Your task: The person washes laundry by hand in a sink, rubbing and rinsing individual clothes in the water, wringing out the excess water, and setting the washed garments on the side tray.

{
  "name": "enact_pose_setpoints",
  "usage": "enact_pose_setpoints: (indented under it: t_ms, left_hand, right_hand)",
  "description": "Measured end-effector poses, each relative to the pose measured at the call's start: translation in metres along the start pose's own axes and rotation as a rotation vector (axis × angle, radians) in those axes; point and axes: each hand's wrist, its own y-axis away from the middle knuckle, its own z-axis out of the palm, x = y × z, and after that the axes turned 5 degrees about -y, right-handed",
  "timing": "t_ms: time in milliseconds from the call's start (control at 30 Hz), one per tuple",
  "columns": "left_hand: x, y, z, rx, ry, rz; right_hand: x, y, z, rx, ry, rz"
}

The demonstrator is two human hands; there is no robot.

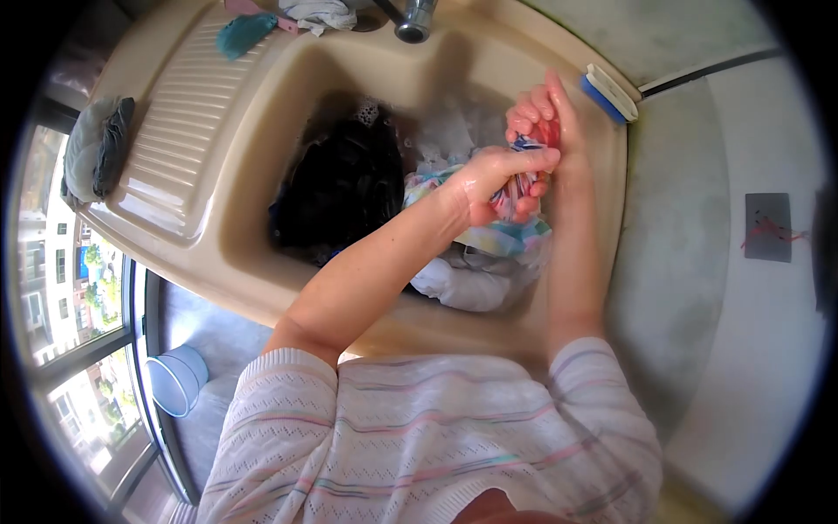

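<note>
Over the right side of a beige sink [249, 175], my two hands are close together on a wet, multicoloured piece of cloth [524, 185]. My left hand [502, 175] is closed around its lower part, thumb pointing right. Just above, my right hand [550, 113] has its fingers curled over the bunched red, white and blue upper part. Below them lie pastel checked fabric [511, 237] and a white garment [467, 281]. Dark clothes [345, 183] fill the basin's left half, and cloudy water surrounds the laundry. The garment's exact kind is hidden by my fingers.
A tap [413, 28] stands at the back. On the right rim sits a blue-and-white scrub brush [609, 93]. The ribbed washboard [188, 113] is on the left, with a grey cloth bundle [94, 150] at its edge. A light-blue bucket [177, 381] is on the floor near the window.
</note>
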Motion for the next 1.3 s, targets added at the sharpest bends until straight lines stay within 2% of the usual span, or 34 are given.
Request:
enact_pose_setpoints:
  t_ms: [33, 133, 300, 400, 433, 533, 567, 633, 667, 733, 767, 867, 900, 933, 1000, 1033, 1133, 1167, 1233, 1267, 1300]
  left_hand:
    - [-0.001, -0.001, -0.001, 0.116, -0.067, 0.037]
    - [-0.018, -0.009, -0.022, 0.331, -0.253, 0.083]
    - [-0.035, -0.013, -0.042, 0.523, -0.357, 0.197]
    - [-0.043, -0.019, -0.056, 0.618, -0.523, 0.279]
    - [-0.046, -0.022, -0.065, 0.649, -0.608, 0.251]
    - [-0.054, -0.026, -0.079, 0.772, -0.750, 0.318]
    - [-0.055, -0.031, -0.092, 0.834, -0.952, 0.223]
    - [-0.057, -0.031, -0.095, 0.938, -1.128, 0.284]
    - [-0.057, -0.032, -0.094, 0.986, -1.217, 0.315]
    - [-0.042, -0.024, -0.078, 0.948, -1.350, 0.152]
    - [-0.033, -0.017, -0.067, 0.925, -1.416, 0.062]
    - [-0.006, 0.000, -0.041, 0.747, -1.543, 0.280]
    - [0.001, 0.000, -0.051, 0.630, -1.459, 0.386]
    - [0.009, 0.001, -0.059, 0.491, -1.245, 0.526]
    - [0.036, 0.025, -0.059, 0.254, -0.725, 0.212]
    - [0.038, 0.034, -0.063, 0.259, -0.447, 0.228]
    - [0.058, 0.058, -0.071, 0.174, -0.148, 0.229]
    - [0.064, 0.068, -0.067, 0.204, -0.194, 0.277]
    - [0.083, 0.102, -0.072, 0.214, -0.263, 0.413]
    - [0.096, 0.127, -0.065, 0.239, -0.338, 0.499]
    - [0.105, 0.144, -0.062, 0.379, -0.195, 0.674]
  right_hand:
    - [0.005, -0.002, 0.006, 0.134, 0.061, 0.003]
    - [0.027, -0.011, 0.008, 0.240, 0.358, 0.031]
    - [0.061, -0.024, 0.001, 0.324, 0.687, -0.056]
    - [0.073, -0.029, -0.001, 0.387, 0.927, -0.110]
    - [0.076, -0.030, -0.001, 0.395, 1.055, -0.116]
    - [0.091, -0.030, -0.001, 0.468, 1.123, -0.149]
    - [0.093, -0.030, -0.003, 0.480, 1.095, -0.132]
    - [0.097, -0.029, -0.011, 0.512, 1.035, -0.112]
    - [0.100, -0.028, -0.021, 0.525, 0.816, -0.126]
    - [0.099, -0.027, -0.041, 0.528, 0.373, -0.158]
    - [0.090, -0.023, -0.049, 0.496, 0.225, -0.079]
    - [0.062, -0.004, -0.044, 0.519, 0.185, 0.080]
    - [0.055, -0.002, -0.058, 0.504, 0.254, 0.099]
    - [0.045, 0.006, -0.064, 0.373, 0.225, 0.086]
    - [0.040, 0.023, -0.065, 0.103, 0.162, 0.061]
    - [0.046, 0.025, -0.057, 0.055, 0.102, -0.092]
    - [0.068, 0.023, -0.069, -0.289, -0.001, -0.094]
    - [0.076, 0.021, -0.073, -0.225, 0.122, 0.003]
    - [0.071, 0.029, -0.030, -0.050, 0.274, 0.130]
    - [0.073, 0.028, -0.029, -0.032, 0.265, 0.132]
    - [0.073, 0.029, -0.036, -0.014, 0.255, 0.142]
